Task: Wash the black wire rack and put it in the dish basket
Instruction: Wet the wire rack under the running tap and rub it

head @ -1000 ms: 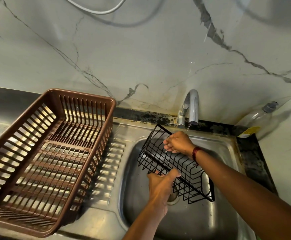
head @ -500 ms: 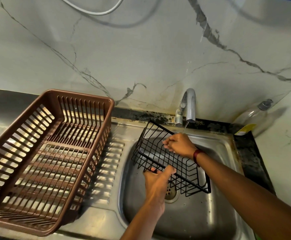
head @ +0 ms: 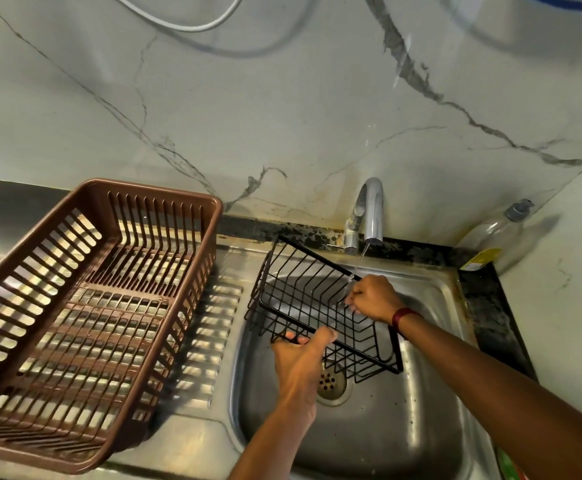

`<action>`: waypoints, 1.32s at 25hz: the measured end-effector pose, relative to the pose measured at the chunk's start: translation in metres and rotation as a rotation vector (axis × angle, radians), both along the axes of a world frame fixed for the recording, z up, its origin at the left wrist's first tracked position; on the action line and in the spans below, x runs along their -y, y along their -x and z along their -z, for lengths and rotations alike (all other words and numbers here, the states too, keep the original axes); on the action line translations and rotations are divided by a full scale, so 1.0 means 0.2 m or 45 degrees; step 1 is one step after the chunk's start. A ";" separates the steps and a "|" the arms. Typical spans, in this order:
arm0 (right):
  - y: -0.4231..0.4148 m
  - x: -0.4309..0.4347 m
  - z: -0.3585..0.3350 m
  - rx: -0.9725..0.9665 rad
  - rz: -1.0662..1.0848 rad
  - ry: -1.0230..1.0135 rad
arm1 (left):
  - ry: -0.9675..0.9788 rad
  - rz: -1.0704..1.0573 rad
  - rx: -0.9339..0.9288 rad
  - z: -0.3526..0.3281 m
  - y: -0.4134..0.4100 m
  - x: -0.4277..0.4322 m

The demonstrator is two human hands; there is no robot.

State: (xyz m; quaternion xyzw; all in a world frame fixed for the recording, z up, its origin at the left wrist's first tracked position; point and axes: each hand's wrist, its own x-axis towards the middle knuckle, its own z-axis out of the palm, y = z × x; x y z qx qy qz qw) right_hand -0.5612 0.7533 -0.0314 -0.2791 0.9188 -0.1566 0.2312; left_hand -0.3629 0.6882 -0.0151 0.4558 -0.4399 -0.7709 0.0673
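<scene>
The black wire rack (head: 300,289) is held tilted over the steel sink (head: 379,431), under the tap (head: 371,216). A thin stream of water falls from the spout onto the rack's far rail. My left hand (head: 300,358) grips the rack's near rail, thumb over the wire. My right hand (head: 372,299) is curled round the wires at the far rail, just where the water lands. The brown plastic dish basket (head: 151,199) stands on the drainboard to the left, with nothing in it.
A marble wall rises behind the sink. A clear soap bottle (head: 494,237) lies at the back right corner. The drain (head: 331,382) shows below the rack. A ribbed drainboard (head: 210,327) separates the basket from the sink bowl.
Both hands have shifted the rack a little to the left and raised its left end. Water now visibly runs from the tap onto the rack by my right hand.
</scene>
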 end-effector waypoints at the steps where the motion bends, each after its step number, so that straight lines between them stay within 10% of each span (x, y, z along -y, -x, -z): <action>1: 0.00 0.00 -0.01 -0.030 -0.024 -0.022 | 0.002 0.019 0.013 0.01 0.00 0.00; 19: 0.00 0.19 -0.14 -0.132 -0.304 0.066 | 0.000 -0.018 0.039 -0.08 -0.04 0.01; 26: 0.00 0.17 -0.17 0.216 -0.073 0.318 | -0.026 -0.060 0.008 -0.08 -0.05 0.01; 33: -0.14 -0.05 -0.16 -0.287 0.045 0.416 | 0.099 -0.115 -0.007 -0.03 -0.06 0.03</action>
